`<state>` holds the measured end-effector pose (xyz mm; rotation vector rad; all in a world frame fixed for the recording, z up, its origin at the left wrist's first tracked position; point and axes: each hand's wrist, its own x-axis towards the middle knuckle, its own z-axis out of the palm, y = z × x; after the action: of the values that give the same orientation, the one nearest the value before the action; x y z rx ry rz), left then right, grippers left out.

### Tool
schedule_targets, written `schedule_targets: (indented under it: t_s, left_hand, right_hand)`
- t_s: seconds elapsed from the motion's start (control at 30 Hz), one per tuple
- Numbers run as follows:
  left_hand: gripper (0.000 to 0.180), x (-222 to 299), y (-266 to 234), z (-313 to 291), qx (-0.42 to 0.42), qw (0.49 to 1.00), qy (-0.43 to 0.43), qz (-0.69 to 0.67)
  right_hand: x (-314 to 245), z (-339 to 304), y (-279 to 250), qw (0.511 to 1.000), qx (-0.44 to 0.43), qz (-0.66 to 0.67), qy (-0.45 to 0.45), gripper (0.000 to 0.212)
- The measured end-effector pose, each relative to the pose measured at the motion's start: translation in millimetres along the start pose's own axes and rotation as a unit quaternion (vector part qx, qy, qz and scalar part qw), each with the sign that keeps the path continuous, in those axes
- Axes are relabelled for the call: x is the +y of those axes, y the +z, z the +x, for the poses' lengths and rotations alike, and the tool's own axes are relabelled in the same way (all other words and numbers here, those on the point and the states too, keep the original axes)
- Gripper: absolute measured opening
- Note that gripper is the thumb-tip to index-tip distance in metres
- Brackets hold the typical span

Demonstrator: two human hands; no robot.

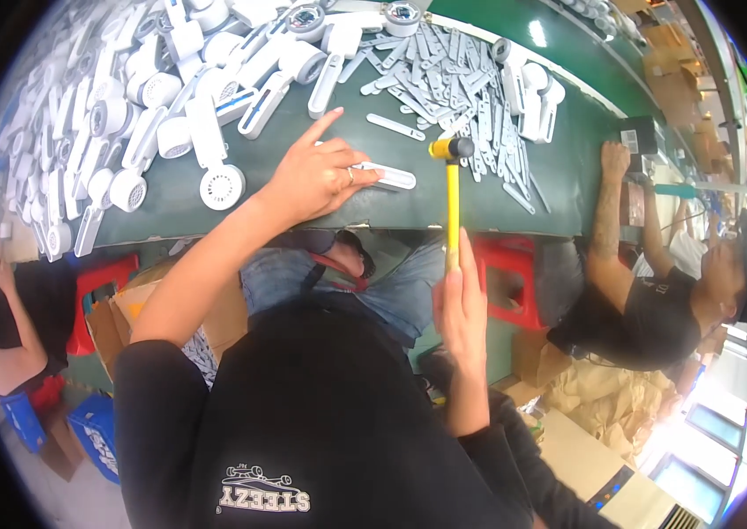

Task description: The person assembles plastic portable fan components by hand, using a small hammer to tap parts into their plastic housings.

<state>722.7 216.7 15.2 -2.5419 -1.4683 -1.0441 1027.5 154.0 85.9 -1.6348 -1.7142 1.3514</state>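
Right hand [462, 309] grips yellow hammer [452, 198]; left hand [316, 176] pins white strip [387, 175].

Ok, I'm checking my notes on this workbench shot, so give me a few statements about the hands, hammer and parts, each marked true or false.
1. The right hand grips a yellow-handled hammer. True.
2. The left hand presses a white strip on the green table. True.
3. The hammer head rests on the strip. False: it sits to the strip's right, apart from it.
4. The white strips are piled to the left of the left hand. False: round-headed white parts lie there; the strips lie right of them.
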Motion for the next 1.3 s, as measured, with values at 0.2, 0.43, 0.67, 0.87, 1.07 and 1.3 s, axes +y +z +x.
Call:
schedule_targets:
  t_s: [0.2,0.43,0.67,0.87,1.07,1.3]
  left_hand:
    - [0.028,1,3,5,-0.006,1.000,0.006,-0.012]
    - [0.023,1,3,2,-0.011,1.000,-0.003,-0.023]
    - [0.030,-5,-1,18,-0.059,0.997,0.019,-0.037]
    - [0.037,-3,-2,62,-0.191,0.970,0.146,-0.040]
    - [0.047,28,-18,2,-0.028,0.992,-0.113,-0.048]
    - [0.034,24,22,-28,0.055,0.991,-0.093,-0.079]
  right_hand:
    - [28,-28,19,1.000,0.006,-0.020,0.003,0.056]
    - [19,-20,23,0.996,-0.015,-0.082,0.026,0.054]
    - [30,-19,19,0.998,-0.002,-0.061,0.005,0.055]
    - [14,-9,-1,0.986,0.047,0.159,-0.011,0.057]
    - [22,-11,-3,0.996,0.017,0.079,-0.028,0.058]
    - [-13,-26,5,0.997,0.027,-0.004,-0.070,0.056]
